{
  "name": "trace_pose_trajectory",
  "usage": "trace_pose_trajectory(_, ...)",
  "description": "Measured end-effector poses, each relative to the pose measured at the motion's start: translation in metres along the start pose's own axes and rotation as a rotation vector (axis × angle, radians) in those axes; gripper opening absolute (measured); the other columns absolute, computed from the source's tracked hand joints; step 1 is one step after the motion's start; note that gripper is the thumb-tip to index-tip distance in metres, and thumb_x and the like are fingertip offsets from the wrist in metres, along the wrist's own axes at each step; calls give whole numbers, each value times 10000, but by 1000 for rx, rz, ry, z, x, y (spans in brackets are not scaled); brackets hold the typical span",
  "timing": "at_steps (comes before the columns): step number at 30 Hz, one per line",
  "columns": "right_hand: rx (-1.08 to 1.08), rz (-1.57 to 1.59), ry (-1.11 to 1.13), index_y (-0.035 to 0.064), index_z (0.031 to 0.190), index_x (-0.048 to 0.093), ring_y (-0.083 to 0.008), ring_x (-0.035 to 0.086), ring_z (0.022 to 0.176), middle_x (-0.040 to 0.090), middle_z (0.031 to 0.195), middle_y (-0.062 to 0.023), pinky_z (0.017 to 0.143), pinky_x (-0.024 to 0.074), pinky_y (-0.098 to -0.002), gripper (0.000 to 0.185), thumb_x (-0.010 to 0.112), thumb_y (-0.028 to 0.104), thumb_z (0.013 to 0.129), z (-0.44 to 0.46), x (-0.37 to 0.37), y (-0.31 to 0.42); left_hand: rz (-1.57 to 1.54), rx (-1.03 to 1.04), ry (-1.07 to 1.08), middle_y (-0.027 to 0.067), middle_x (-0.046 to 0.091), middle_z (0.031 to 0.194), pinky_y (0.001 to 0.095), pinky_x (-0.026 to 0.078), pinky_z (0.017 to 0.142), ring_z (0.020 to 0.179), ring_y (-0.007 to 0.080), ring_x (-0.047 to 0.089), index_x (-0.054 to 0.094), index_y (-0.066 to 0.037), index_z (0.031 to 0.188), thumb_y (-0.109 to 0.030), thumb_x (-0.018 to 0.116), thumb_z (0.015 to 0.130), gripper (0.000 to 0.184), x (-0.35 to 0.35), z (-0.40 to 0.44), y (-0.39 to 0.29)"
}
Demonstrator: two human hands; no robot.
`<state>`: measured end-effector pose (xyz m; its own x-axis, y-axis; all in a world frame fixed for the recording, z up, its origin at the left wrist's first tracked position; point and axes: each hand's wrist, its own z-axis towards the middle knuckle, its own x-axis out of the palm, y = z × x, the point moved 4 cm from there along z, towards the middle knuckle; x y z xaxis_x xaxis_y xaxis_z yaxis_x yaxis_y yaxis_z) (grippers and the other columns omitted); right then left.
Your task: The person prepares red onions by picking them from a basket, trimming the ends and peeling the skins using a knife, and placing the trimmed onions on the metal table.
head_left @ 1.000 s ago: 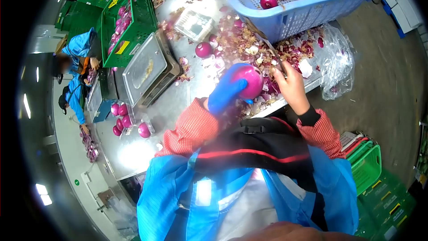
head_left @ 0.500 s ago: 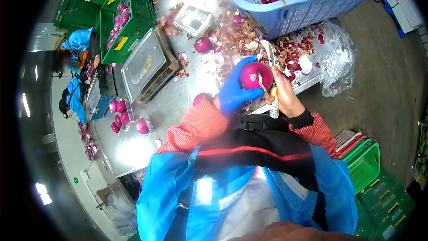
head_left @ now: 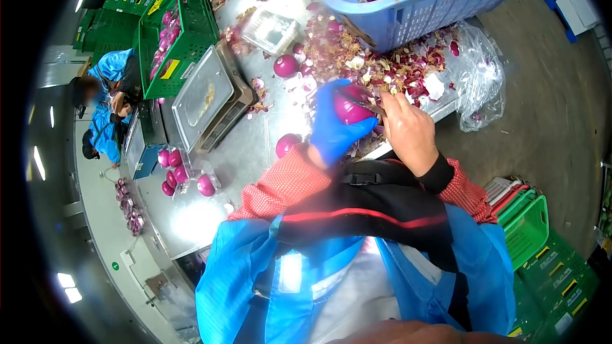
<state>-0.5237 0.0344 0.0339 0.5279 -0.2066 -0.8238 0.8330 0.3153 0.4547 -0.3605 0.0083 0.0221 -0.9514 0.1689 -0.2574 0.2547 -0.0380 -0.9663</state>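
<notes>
My left hand point(head_left: 333, 129), in a blue glove, is closed around a red onion point(head_left: 350, 104) above the table's near edge. My bare right hand point(head_left: 410, 132) grips a knife point(head_left: 375, 109); its blade lies against the onion's side, and its handle is mostly hidden in my fingers. Just left of my gloved hand rests another red onion point(head_left: 289, 145). Farther back on the metal table sits one more onion point(head_left: 285, 65). Loose onion skins point(head_left: 398, 67) are heaped beyond my hands.
A blue basket point(head_left: 440, 16) of onions stands at the back. To the left are a scale point(head_left: 213, 99), a green crate point(head_left: 185, 32) of onions and packed onions point(head_left: 178, 173). A plastic bag point(head_left: 478, 79) hangs at the right edge. Two people in blue point(head_left: 111, 111) stand far left.
My right hand has turned and brought the knife from upright beside the onion to across it. The onion has turned in my left hand and shifted slightly left. The people at far left have moved.
</notes>
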Motion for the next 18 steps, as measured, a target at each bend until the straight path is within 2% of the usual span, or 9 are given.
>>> trace_pose_trajectory(3, 20, 56, 22, 56, 1133, 592, -271, 649, 720, 614, 955, -108, 621, 521, -358, 371, 648, 47, 766, -3, 3, -8, -239, -95, 49, 109, 510, 1198, 350, 496, 899, 1079, 222, 554, 398, -62, 1320, -69, 830, 665, 785, 6, -4, -8)
trace_pose_trajectory(7, 91, 25, 39, 60, 1161, 606, -290, 655, 744, 639, 983, -117, 638, 524, -367, 398, 634, 23, 765, -16, 7, -31, -239, -73, 41, 103, 515, 1202, 340, 512, 893, 1078, 218, 567, 377, -72, 1328, -38, 813, 683, 779, -1, -4, -16)
trace_pose_trajectory(8, 115, 77, 25, 49, 1191, 603, -300, 655, 750, 640, 955, -129, 649, 520, -366, 375, 631, 41, 817, -20, 5, -36, -255, -63, 35, 103, 514, 1204, 341, 515, 895, 1084, 219, 567, 372, -75, 1331, -38, 815, 681, 788, -2, -2, -20)
trace_pose_trajectory(11, 101, 349, -134, 75, 1228, 579, -291, 655, 761, 640, 921, -116, 624, 519, -361, 415, 668, 106, 824, -11, -8, -26, -295, -91, 22, 107, 511, 1207, 349, 522, 904, 1100, 221, 563, 367, -77, 1338, -44, 839, 654, 831, -4, -1, -21)
trace_pose_trajectory(12, 154, 500, -129, 70, 1263, 554, -279, 653, 778, 641, 935, -124, 664, 513, -345, 427, 672, 163, 862, -5, -13, -22, -293, -90, 23, 106, 510, 1207, 348, 522, 904, 1103, 220, 561, 366, -76, 1339, -50, 845, 648, 841, -2, 0, -19)
trace_pose_trajectory(14, 248, 685, -20, 63, 1261, 552, -258, 645, 774, 644, 940, -119, 692, 509, -332, 434, 681, 188, 866, 5, -9, -20, -301, -49, 14, 108, 511, 1214, 360, 508, 915, 1108, 228, 557, 391, -67, 1335, -102, 872, 634, 851, 2, 1, -8)
trace_pose_trajectory(16, 321, 810, 85, 44, 1212, 584, -203, 630, 768, 653, 948, -107, 713, 500, -319, 412, 700, 233, 864, 14, -5, -17, -137, 53, 22, 110, 508, 1223, 369, 495, 924, 1111, 238, 555, 411, -63, 1331, -129, 880, 630, 846, 3, 1, 0)
trace_pose_trajectory(18, 248, 735, 84, 31, 1179, 601, -185, 635, 775, 660, 925, -109, 716, 502, -318, 384, 701, 226, 864, 18, -3, -13, -14, 122, 37, 113, 507, 1226, 377, 483, 932, 1113, 247, 554, 430, -59, 1326, -149, 886, 626, 841, 2, -1, 1)
